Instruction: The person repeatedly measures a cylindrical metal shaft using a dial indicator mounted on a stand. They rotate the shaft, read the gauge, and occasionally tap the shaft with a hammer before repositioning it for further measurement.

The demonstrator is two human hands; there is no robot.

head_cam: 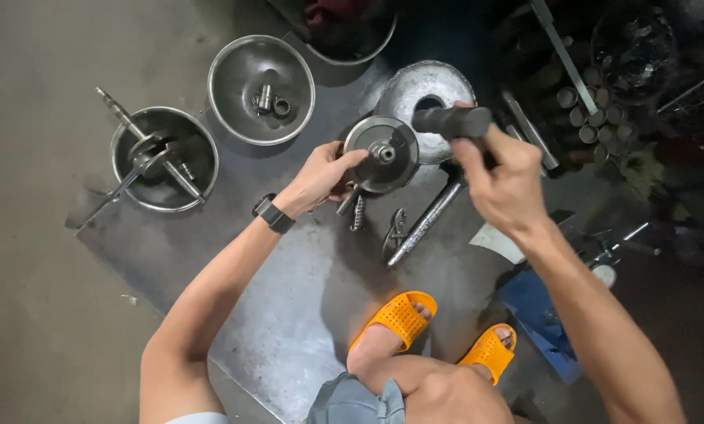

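My left hand grips the rim of a round grey metal disc with a short shaft at its centre, holding it up above the floor. My right hand is closed around a dark cylindrical handle, raised just right of the disc. A black watch sits on my left wrist. Behind the disc lies a larger domed metal cover with a central hole.
A metal sheet covers the floor. A steel bowl holds small gears; another bowl holds a crankshaft. A long steel rod, pliers and a bolt lie below the disc. Sockets sit at right. My orange sandals are near.
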